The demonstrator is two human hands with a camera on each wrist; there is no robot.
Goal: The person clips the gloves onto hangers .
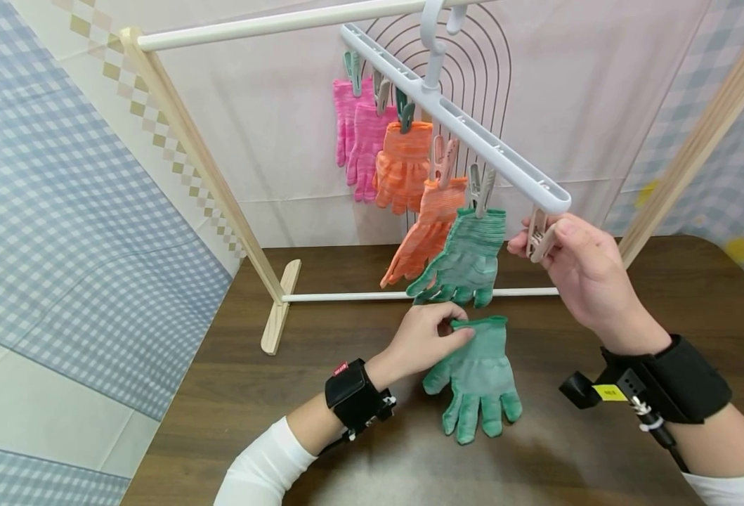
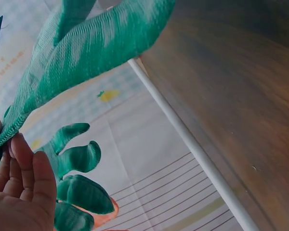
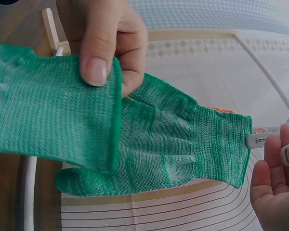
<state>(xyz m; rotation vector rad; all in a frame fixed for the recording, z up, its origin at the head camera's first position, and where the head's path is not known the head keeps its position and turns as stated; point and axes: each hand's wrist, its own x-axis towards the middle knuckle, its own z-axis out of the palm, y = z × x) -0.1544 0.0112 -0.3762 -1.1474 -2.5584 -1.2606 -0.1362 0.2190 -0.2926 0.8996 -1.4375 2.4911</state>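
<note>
My left hand (image 1: 419, 343) pinches the cuff of a green knit glove (image 1: 480, 379), whose fingers hang down over the table. In the right wrist view, the thumb of that hand lies on the cuff near its edge. At the near end of a grey-blue clip hanger (image 1: 473, 130), my right hand (image 1: 589, 274) grips a beige clothespin (image 1: 539, 237) that holds no glove. Another green glove (image 1: 466, 256) hangs from a grey clothespin (image 1: 479, 190) just left of it, close above the held one.
Farther along the hanger hang orange gloves (image 1: 405, 165) and pink gloves (image 1: 370, 147) on clothespins. The hanger hooks over a white rail (image 1: 270, 25) on a wooden stand (image 1: 201, 161). A low white bar (image 1: 346, 297) crosses above the dark wooden table (image 1: 220, 436). Behind is a pale cloth backdrop (image 1: 283, 140).
</note>
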